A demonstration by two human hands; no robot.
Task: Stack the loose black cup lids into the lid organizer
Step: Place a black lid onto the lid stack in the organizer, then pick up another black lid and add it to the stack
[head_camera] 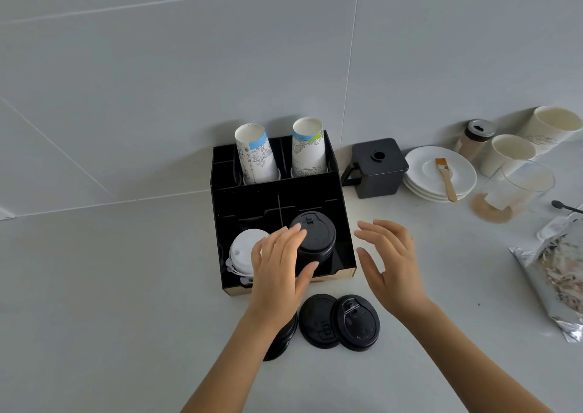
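A black lid organizer [246, 198] stands against the wall. Its front right slot holds a stack of black lids [318, 236]; the front left slot holds white lids [243, 252]. My left hand [280, 267] hovers open at the stack's left side, fingertips close to the top lid. My right hand [388, 261] is open, just right of the organizer, holding nothing. On the counter in front lie two loose black lids [318, 319] [358, 322], overlapping. More black lids [282, 337] are partly hidden under my left forearm.
Two paper cup stacks [255, 154] [307, 147] stand in the organizer's rear slots. To the right sit a black square container [377, 166], stacked white plates [441, 173] with a brush, paper cups [511, 154], a glass [517, 188] and a foil bag [555, 283].
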